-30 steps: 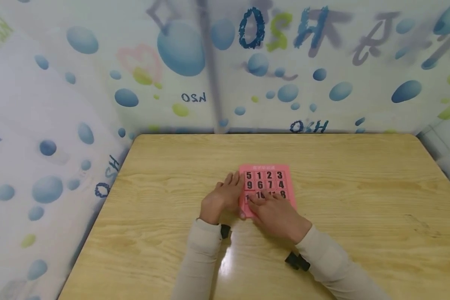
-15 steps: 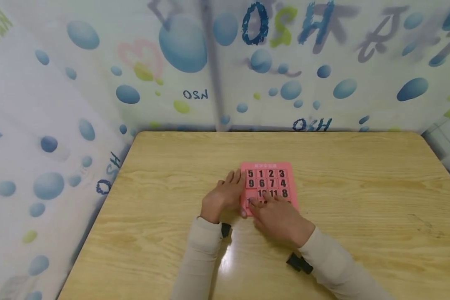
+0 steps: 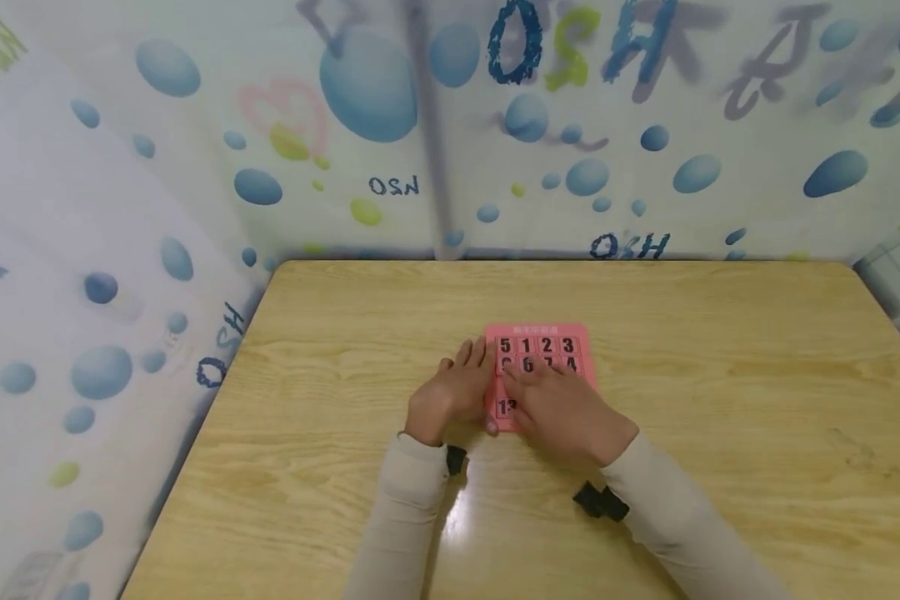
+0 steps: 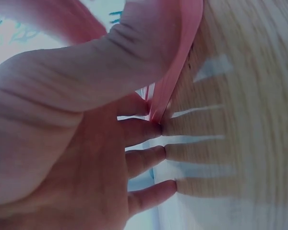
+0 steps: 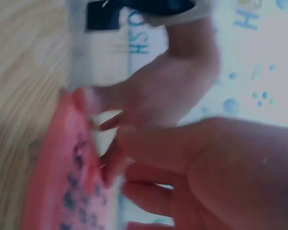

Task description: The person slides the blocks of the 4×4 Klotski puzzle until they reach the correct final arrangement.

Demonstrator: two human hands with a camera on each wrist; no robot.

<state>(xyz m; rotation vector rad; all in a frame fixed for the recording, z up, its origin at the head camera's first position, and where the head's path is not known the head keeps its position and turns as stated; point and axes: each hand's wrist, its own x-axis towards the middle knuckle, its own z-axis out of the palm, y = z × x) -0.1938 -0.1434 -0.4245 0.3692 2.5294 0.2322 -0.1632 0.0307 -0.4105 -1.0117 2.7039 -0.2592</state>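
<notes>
A pink sliding number puzzle (image 3: 540, 331) lies flat on the table, its printed tiles facing up. My left hand (image 3: 453, 393) steadies its left side, thumb at the near left corner. In the left wrist view those fingers (image 4: 146, 160) are straight and spread, touching the wood along the puzzle's edge (image 4: 170, 91). My right hand (image 3: 562, 408) reaches over the board, fingertips on the tiles near the left column. It hides most of the lower two rows; a 13 tile (image 3: 506, 407) shows at bottom left. The top row reads 5, 1, 2, 3.
The wooden table (image 3: 720, 350) extends around the puzzle on all sides. Behind it and at the left stand walls (image 3: 375, 83) printed with blue and green bubbles. A black wrist device (image 3: 600, 502) sits under the right forearm.
My right hand has moved from the lower left tiles up the board, now covering the third row. The 13 tile has come into view at bottom left. The left hand stays in place.
</notes>
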